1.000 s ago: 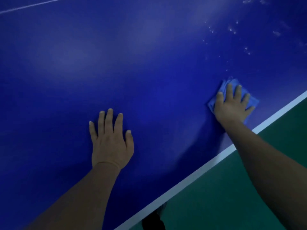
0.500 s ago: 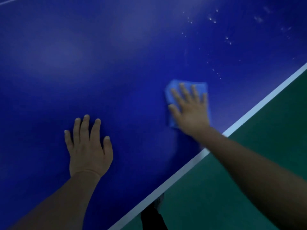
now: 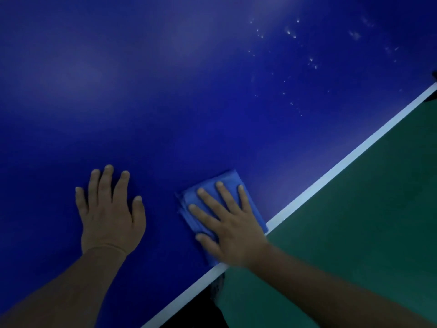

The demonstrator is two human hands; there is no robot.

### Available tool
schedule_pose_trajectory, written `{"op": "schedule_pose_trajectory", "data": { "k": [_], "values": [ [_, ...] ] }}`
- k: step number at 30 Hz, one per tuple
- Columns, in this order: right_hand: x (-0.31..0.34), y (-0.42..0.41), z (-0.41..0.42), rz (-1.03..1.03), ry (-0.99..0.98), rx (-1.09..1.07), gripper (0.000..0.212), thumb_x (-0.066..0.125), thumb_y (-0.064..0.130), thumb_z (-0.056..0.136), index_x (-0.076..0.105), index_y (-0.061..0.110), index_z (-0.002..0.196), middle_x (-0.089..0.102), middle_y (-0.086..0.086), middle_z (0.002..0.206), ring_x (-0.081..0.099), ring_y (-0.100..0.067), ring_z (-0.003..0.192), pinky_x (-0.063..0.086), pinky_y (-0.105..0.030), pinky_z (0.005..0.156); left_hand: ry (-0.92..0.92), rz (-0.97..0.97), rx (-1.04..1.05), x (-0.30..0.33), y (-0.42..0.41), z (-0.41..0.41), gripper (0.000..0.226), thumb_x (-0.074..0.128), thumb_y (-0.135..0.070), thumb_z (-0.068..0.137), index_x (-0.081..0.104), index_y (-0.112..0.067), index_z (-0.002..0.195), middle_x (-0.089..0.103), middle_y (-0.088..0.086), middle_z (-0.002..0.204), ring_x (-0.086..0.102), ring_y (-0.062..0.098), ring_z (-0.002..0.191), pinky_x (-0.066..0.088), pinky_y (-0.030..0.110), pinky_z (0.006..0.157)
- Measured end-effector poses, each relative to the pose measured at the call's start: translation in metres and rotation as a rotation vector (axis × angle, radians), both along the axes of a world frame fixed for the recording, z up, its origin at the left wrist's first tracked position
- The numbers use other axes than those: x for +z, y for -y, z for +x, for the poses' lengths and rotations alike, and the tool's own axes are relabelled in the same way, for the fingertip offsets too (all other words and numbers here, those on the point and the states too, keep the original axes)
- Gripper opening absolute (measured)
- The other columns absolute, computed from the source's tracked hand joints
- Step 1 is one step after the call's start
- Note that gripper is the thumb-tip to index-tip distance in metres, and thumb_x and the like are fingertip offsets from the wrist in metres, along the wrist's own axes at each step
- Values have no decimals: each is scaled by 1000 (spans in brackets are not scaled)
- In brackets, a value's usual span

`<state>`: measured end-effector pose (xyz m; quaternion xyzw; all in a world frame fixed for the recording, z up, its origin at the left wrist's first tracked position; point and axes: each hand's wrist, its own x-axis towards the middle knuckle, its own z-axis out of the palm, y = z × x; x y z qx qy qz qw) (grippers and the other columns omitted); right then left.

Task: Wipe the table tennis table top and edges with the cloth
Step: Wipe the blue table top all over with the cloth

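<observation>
The right hand (image 3: 233,229) has swept the folded blue cloth (image 3: 214,197) back toward the body since half a second ago, and now presses it flat with spread fingers against the deep-blue table tennis table top (image 3: 189,102), hard by the white edge line (image 3: 343,162). The left hand (image 3: 111,214) lies flat on the blue surface just beside it, fingers straight, holding nothing. Pale specks (image 3: 293,34), possibly droplets, dot the far surface; green floor (image 3: 366,233) lies beyond the edge, and no writing shows.
</observation>
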<state>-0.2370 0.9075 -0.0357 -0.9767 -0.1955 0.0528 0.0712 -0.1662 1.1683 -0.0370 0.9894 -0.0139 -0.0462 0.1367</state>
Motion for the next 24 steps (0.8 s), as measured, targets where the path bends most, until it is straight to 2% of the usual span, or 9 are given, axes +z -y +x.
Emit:
{"op": "schedule_pose_trajectory", "data": {
  "k": [3,5,8,12,14,17,20,22,24],
  "values": [
    [-5,77,16,-68,12,-65,62,37,61,98,31,37,155,33,0,162,26,-36,150,21,-69,114,-5,-2,1,1,0,1,67,27,-44,95,38,-8,151,21,14,164,6,30,155,2,61,123],
    [-4,139,44,-139,-37,-323,67,34,62,95,30,33,155,33,-2,162,26,-37,150,24,-71,111,-10,0,-2,1,1,1,67,27,-43,95,38,-9,151,21,14,164,6,30,155,2,61,123],
    [8,200,83,-151,-128,-787,73,20,65,93,23,34,159,15,2,169,9,-32,155,9,-65,120,-12,0,-1,2,1,0,67,27,-43,95,38,-9,152,21,14,164,6,30,155,2,61,123],
    [16,156,119,-75,-134,-1160,65,22,59,102,11,35,161,1,4,170,-3,-31,155,1,-66,119,-21,7,-8,2,0,1,67,27,-43,95,37,-9,152,21,15,164,6,31,155,2,61,123],
    [12,97,120,-106,-141,-1040,63,25,57,104,10,35,161,1,3,170,-3,-33,155,0,-66,119,-19,16,-15,2,0,1,67,26,-44,96,37,-9,152,21,15,164,7,31,155,3,62,122],
    [7,7,87,-87,-39,-501,63,28,59,102,26,33,159,17,0,168,9,-37,154,4,-67,119,-21,29,-13,1,1,-1,68,23,-45,96,35,-9,153,20,16,164,6,31,155,4,62,122],
    [2,8,70,-79,-25,-102,62,33,61,100,34,34,156,27,2,165,18,-34,153,9,-66,120,-24,41,-20,1,2,0,69,22,-45,96,34,-9,154,20,17,164,6,32,155,3,63,122],
    [1,49,76,-93,-20,-146,63,33,63,98,34,34,155,29,3,164,21,-32,153,15,-66,118,-20,57,-28,2,2,1,68,23,-44,96,34,-8,154,21,17,163,8,34,154,4,63,122],
    [6,96,81,-122,-64,-372,68,27,67,96,32,35,156,26,4,165,19,-31,153,20,-63,118,-15,64,-28,2,2,0,68,23,-44,96,35,-9,153,22,18,163,9,34,154,5,64,121]
  ]
}}
